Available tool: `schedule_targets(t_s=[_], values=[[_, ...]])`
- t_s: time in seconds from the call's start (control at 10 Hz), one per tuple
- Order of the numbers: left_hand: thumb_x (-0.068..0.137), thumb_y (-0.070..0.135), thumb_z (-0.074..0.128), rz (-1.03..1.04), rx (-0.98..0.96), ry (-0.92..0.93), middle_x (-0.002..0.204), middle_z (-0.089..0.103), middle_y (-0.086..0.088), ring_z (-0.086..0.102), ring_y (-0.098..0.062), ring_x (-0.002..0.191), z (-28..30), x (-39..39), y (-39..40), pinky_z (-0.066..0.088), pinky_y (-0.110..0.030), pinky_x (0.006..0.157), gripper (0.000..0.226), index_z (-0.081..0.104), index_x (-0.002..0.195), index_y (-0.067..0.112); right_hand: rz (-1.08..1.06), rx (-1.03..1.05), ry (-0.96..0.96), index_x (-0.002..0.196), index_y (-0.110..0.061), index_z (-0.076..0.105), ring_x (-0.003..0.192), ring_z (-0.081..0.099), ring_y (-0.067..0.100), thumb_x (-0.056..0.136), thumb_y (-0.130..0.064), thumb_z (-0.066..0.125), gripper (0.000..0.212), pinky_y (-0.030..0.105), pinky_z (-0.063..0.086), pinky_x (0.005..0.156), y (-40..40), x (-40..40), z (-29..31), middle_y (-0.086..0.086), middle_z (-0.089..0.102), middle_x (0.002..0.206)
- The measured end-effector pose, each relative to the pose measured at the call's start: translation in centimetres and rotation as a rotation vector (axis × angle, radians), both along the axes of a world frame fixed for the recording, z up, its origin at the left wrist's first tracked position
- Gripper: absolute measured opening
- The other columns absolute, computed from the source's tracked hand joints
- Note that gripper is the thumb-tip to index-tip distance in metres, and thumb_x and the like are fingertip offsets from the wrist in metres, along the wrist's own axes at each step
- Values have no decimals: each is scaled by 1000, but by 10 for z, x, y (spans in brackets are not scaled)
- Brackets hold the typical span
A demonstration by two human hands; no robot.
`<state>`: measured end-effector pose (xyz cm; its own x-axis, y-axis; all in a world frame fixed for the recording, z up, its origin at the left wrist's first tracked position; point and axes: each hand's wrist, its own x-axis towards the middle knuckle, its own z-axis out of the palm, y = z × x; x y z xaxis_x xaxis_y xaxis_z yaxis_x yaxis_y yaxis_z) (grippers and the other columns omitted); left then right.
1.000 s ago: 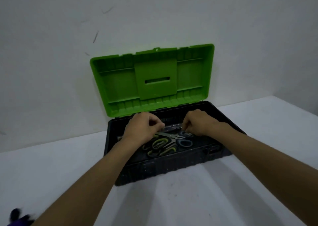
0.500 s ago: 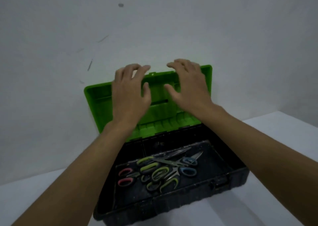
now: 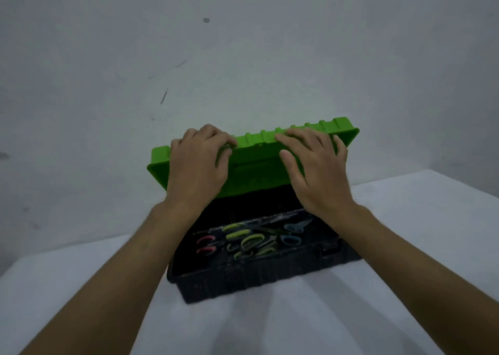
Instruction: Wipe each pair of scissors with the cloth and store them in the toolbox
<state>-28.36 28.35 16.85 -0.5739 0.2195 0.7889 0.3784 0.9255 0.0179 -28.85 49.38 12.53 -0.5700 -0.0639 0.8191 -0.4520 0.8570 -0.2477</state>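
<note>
A black toolbox (image 3: 232, 279) stands on the white table against the wall. Its green lid (image 3: 256, 163) is tilted forward, partly lowered over the box. My left hand (image 3: 197, 165) grips the lid's top edge on the left, fingers curled over it. My right hand (image 3: 316, 168) grips the same edge on the right, thumb on the inner face. Inside the box lie several pairs of scissors (image 3: 251, 240) with green, pink and blue handles, overlapping each other. No cloth is in view.
The white table (image 3: 270, 322) spreads in front of and to both sides of the box. A grey wall (image 3: 243, 57) with a few dark marks rises right behind it. The table's right far edge meets the wall near the box.
My hands left the scissors in the box, rose to the upright lid and took its top edge. The lid has swung forward and down from upright.
</note>
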Motion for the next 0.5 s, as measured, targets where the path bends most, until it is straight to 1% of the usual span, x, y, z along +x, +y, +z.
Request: schedule_targets(t_s=[0.1, 0.2, 0.3, 0.4, 0.5], values=[[86, 20, 66, -63, -29, 12, 103, 61, 0, 54, -25, 93, -29, 33, -1, 35, -35, 74, 23, 63, 109, 20, 38, -46, 14, 134, -31, 55, 137, 35, 16, 102, -39, 27, 43, 57, 18, 111, 5, 36, -40, -11, 48, 141], [81, 19, 69, -85, -50, -57, 105, 62, -2, 54, -27, 94, -62, 62, 1, 40, -39, 75, 36, 60, 116, 17, -2, -45, -11, 128, -29, 59, 132, 40, 17, 101, -37, 31, 39, 58, 13, 113, 7, 66, -74, -7, 50, 136], [82, 22, 62, -72, -67, -171, 112, 65, -2, 61, -27, 101, -103, 87, 9, 39, -38, 83, 40, 58, 122, 20, -49, -13, -41, 113, -29, 63, 115, 48, 20, 98, -35, 40, 28, 58, 17, 111, 12, 84, -99, -5, 55, 118], [89, 31, 51, -97, -89, -222, 114, 63, 6, 60, -19, 105, -132, 105, 10, 30, -33, 86, 31, 57, 119, 27, -50, 17, -69, 102, -27, 62, 105, 52, 23, 97, -33, 44, 19, 54, 27, 105, 17, 93, -109, -5, 55, 107], [92, 35, 44, -115, -31, -186, 112, 65, 5, 61, -20, 104, -123, 109, 3, 32, -31, 84, 32, 59, 118, 25, -18, 11, -8, 99, -25, 65, 100, 51, 25, 97, -33, 44, 23, 47, 33, 94, 8, 96, -91, -3, 58, 104]])
